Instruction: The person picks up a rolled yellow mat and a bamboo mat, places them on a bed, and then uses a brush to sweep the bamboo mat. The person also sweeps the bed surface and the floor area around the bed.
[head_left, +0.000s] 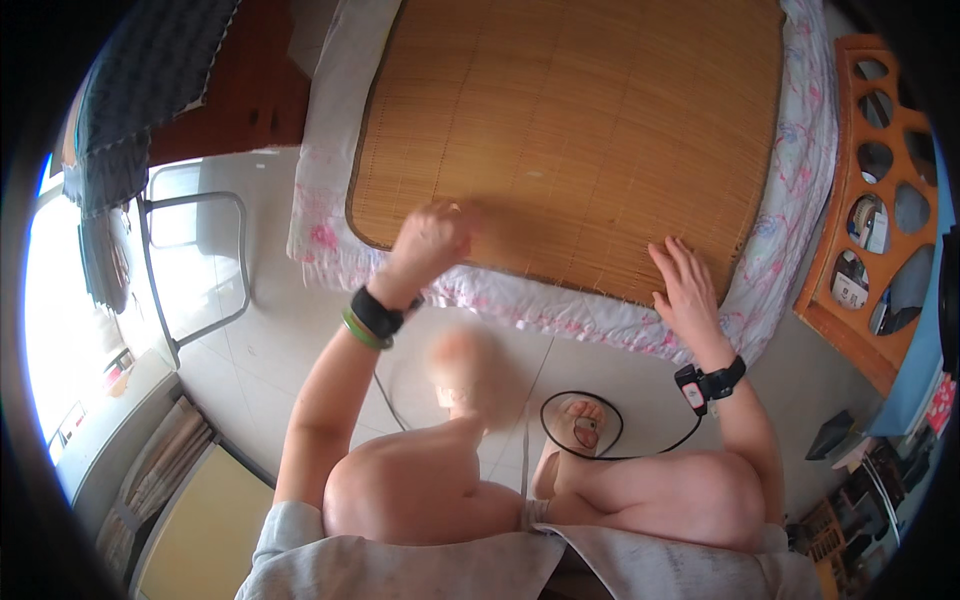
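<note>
A brown bamboo sleeping mat (585, 135) with a dark bound edge lies on a white quilted pad with pink and blue flowers (487, 292). My left hand (431, 236) is over the mat's near left part, its fingers curled and blurred by motion. Whether it touches the mat or holds anything is unclear. At the near right corner, my right hand (686, 289) rests flat on the mat with fingers spread, its heel over the flowered border. Black bands circle both wrists, and the left also wears a green bangle (366, 330).
A black cable (619, 450) loops from my right wrist above my foot. An orange wooden panel with rounded cutouts (874, 202) stands at right. A grey metal frame (244, 262) stands on the tiled floor at left, below hanging dark cloth (142, 97). My bent knees are in front.
</note>
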